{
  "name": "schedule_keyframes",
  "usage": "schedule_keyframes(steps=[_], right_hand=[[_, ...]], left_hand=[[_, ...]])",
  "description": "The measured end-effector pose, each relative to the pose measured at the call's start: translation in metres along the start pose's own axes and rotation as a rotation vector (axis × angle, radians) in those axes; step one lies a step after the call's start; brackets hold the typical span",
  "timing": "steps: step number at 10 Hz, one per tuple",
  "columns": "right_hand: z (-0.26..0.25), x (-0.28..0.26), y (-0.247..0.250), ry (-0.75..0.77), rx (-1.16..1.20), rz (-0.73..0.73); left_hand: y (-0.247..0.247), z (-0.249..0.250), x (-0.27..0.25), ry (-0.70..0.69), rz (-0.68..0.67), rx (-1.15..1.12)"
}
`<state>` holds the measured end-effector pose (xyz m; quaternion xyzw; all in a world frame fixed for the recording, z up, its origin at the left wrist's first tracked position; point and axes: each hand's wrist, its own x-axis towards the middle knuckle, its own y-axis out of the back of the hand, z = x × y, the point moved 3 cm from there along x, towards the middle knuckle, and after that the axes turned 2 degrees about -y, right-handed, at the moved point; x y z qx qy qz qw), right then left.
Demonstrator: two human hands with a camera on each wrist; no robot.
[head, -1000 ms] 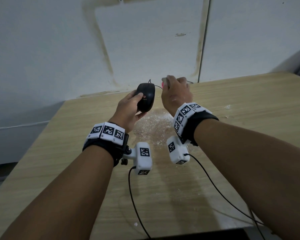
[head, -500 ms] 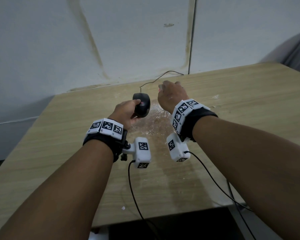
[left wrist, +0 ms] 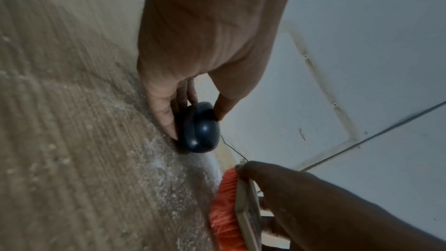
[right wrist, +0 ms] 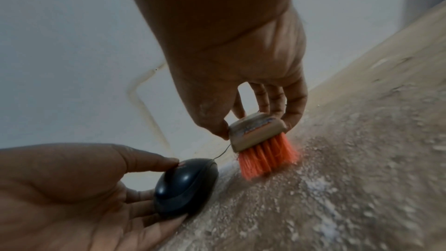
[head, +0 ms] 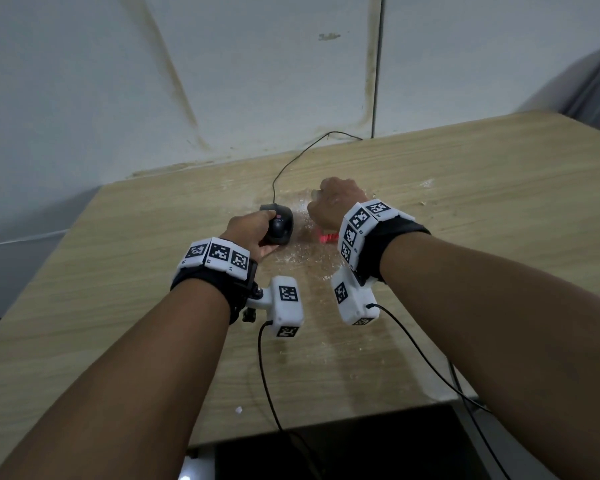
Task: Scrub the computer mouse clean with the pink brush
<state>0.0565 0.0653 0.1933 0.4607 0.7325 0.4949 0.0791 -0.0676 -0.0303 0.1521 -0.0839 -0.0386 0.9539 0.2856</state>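
dusty table [head: 499, 237], mouse [head: 280, 227] beside brush [head: 327, 238]

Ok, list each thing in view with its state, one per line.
computer mouse: tipped on its side on the table, gripped by the left hand.
pink brush: held by the right hand, bristles down by the table, apart from the mouse.
table: strewn with white powder.
mouse cable: slack, trailing toward the wall.
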Motion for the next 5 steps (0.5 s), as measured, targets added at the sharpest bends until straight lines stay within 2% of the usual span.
schedule_keyframes(steps=[4,5], right_hand=[[0.009,0.004,-0.009,-0.018,-0.05,-0.018],[0.014,0.002,-0.009,0.01,-0.022,0.033]], left_hand=[[0.008,-0.011,0.019,-0.027,0.134,0.206],[0.01,-0.015,0.022,-0.026,0.149,0.204]])
